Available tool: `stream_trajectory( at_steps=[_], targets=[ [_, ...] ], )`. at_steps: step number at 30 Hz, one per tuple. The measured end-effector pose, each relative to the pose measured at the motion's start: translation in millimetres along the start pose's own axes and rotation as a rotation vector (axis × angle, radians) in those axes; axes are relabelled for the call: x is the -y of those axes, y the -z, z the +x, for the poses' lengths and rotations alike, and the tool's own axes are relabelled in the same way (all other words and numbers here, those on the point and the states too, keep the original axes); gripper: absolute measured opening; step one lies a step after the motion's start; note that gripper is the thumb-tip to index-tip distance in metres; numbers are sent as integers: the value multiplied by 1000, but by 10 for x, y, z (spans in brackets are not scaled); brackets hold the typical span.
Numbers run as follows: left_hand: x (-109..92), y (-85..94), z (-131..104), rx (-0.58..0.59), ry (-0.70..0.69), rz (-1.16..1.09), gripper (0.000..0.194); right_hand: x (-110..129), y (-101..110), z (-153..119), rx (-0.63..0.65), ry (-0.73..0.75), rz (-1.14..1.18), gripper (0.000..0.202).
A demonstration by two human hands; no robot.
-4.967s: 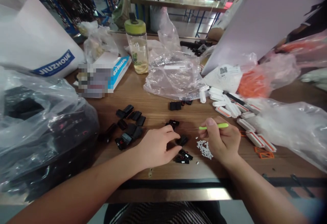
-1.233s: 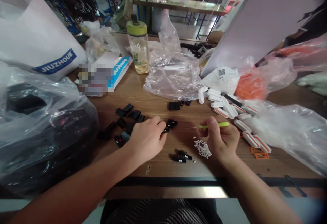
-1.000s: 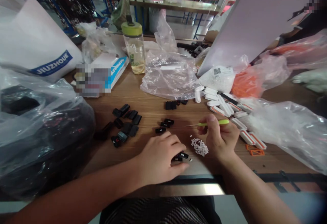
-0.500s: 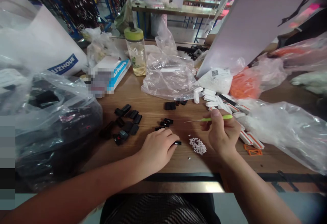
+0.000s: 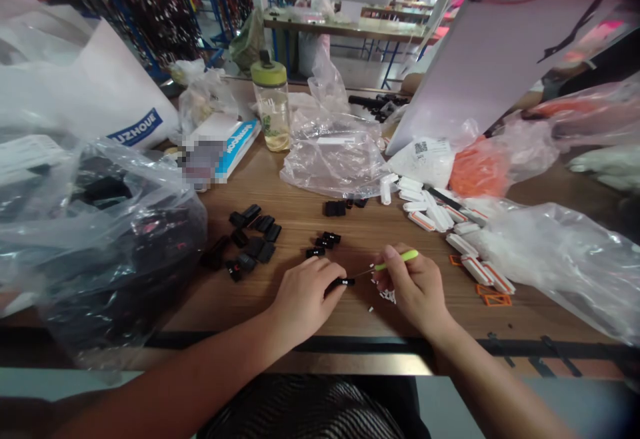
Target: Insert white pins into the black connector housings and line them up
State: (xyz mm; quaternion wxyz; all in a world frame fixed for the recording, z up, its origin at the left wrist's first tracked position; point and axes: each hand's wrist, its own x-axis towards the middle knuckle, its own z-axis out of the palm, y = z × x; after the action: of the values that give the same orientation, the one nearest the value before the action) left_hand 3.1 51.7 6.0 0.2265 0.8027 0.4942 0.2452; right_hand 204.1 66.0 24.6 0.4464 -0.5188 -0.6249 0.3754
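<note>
My left hand (image 5: 310, 292) is closed around a small black plastic part (image 5: 346, 281) with white dots on its end, low over the table. In my right hand (image 5: 415, 285) is a thin pick tool with a yellow-green handle (image 5: 407, 256); its slim metal shaft points left at the black part. Whether the tip touches the part I cannot tell. Beneath the right hand lies a pile of tiny white pieces (image 5: 387, 296), partly hidden by the fingers. Just beyond my left hand sit several similar black parts (image 5: 325, 241).
More black parts (image 5: 255, 245) lie at left beside a large clear bag (image 5: 125, 245). White pieces with orange strips (image 5: 487, 272) and orange frames (image 5: 495, 297) are at right. Behind stand a bottle (image 5: 273, 109), a clear plastic bag (image 5: 333, 155) and a bag of orange parts (image 5: 480, 165).
My right hand has come left and down with the pick tool, bringing its tip to the black part and covering some white pieces. My left hand has stayed nearly in place.
</note>
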Motion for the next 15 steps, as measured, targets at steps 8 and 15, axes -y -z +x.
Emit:
stream_trajectory(
  at_steps=[8,15],
  targets=[
    [20,-41,-11,-15,5,-23,6,-50,-36,-65,-50,82,-89,38],
    [15,-28,-3,-12,16,-34,6,-32,-33,-64,-77,115,-135,36]
  ],
)
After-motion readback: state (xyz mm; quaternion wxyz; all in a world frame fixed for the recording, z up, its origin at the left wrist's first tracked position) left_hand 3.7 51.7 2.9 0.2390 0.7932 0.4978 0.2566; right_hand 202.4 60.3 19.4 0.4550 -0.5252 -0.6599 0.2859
